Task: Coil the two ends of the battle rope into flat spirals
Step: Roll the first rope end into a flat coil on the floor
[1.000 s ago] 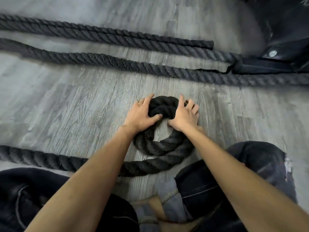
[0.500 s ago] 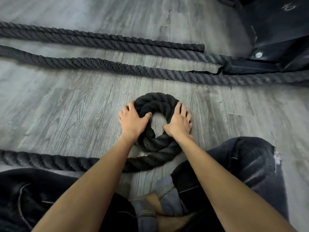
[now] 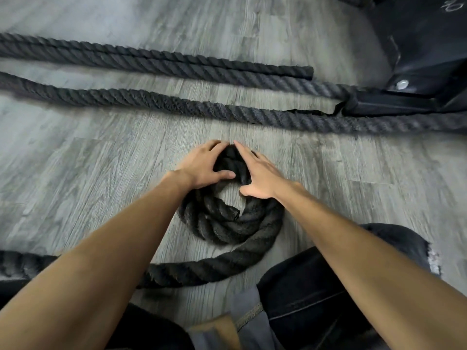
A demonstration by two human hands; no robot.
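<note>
Battle rope [image 3: 217, 224]: thick, twisted black coil

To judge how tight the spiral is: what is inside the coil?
In the hole of the coil, bare floor shows, with the rope end at its near edge. The left hand and right hand cover the far part.

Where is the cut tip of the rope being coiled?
Head view, centre: the rope tip lies inside the coil, against its near-left turns, nearer the wearer than the left hand and right hand on the coil's far edge.
</note>
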